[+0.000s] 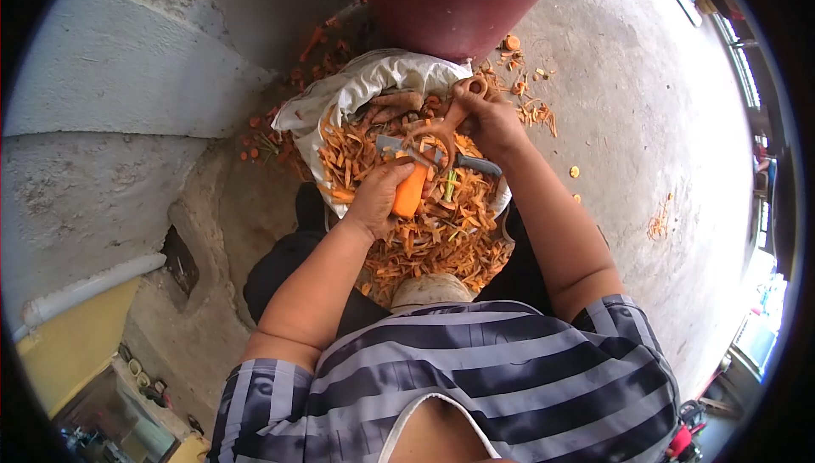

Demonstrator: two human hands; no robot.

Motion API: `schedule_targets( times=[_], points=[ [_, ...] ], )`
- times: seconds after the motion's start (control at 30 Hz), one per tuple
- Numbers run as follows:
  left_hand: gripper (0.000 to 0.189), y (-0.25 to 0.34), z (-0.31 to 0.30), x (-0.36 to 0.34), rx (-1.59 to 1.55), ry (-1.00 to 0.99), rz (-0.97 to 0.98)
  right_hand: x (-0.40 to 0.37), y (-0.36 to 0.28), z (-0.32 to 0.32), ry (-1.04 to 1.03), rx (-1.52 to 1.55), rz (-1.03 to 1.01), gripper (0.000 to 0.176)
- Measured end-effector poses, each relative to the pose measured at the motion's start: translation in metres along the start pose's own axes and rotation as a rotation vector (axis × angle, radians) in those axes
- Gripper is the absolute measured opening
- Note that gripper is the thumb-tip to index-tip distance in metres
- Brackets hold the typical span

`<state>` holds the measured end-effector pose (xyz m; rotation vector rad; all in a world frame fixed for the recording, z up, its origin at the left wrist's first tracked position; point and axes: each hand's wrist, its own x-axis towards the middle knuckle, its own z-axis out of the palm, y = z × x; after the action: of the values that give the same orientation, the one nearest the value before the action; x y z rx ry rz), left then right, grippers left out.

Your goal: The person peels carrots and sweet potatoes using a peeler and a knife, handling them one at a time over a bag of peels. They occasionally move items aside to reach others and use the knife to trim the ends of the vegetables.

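Observation:
My left hand [379, 195] is closed around a peeled orange carrot [410, 192], its thick end pointing toward me. In my right hand [492, 119] is a brown Y-shaped peeler [443, 129], gripped by its looped handle, with its head over the far end of the carrot. A knife with a dark handle [478, 164] lies on the peelings just beyond the carrot, its blade [392, 145] partly hidden by the peeler. Under both hands a white sack [318, 105] is full of orange peelings [458, 238]. Unpeeled carrots [395, 105] rest at its far side.
A large dark red tub [463, 9] stands right beyond the sack. Scraps of peel and carrot pieces [531, 111] are scattered over the concrete floor [628, 123]. To the left rises a rough grey wall [102, 81], with a white pipe [89, 293] low along it.

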<state>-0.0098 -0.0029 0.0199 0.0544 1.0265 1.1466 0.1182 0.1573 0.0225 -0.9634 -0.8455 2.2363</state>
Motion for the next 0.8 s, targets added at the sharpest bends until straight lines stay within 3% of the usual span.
schedule_targets(
  times=[0.1,0.23,0.37,0.4,0.53,0.63,0.67,0.77,0.8],
  points=[
    [0.028,-0.002,-0.006,0.004,-0.082,-0.036,-0.036,0.015,-0.005,-0.013,0.208,-0.188,-0.121,0.015],
    [0.03,0.0,-0.005,0.004,-0.133,-0.035,-0.061,0.0,-0.008,0.001,-0.006,0.072,-0.013,0.014],
    [0.029,0.005,-0.004,-0.001,-0.192,-0.106,-0.088,0.024,-0.004,-0.038,0.205,-0.267,-0.153,0.016],
    [0.028,0.006,-0.003,-0.002,-0.204,-0.123,-0.088,0.016,-0.01,-0.027,0.161,-0.017,-0.119,0.015],
    [0.036,0.006,-0.007,-0.009,-0.144,-0.09,-0.071,0.011,0.009,-0.007,0.146,0.067,-0.023,0.013],
    [0.034,0.011,-0.015,-0.015,-0.068,-0.089,-0.037,0.038,0.035,-0.042,0.354,-0.355,-0.066,0.021],
    [0.033,0.013,-0.018,-0.016,-0.052,-0.066,-0.017,0.043,0.046,-0.051,0.376,-0.331,0.032,0.028],
    [0.029,0.013,-0.028,-0.018,-0.073,0.063,0.051,0.007,0.036,0.019,0.28,-0.499,0.251,0.035],
    [0.028,0.013,-0.032,-0.019,-0.089,0.117,0.072,0.024,0.061,-0.003,0.171,-0.456,0.342,0.035]
  ],
)
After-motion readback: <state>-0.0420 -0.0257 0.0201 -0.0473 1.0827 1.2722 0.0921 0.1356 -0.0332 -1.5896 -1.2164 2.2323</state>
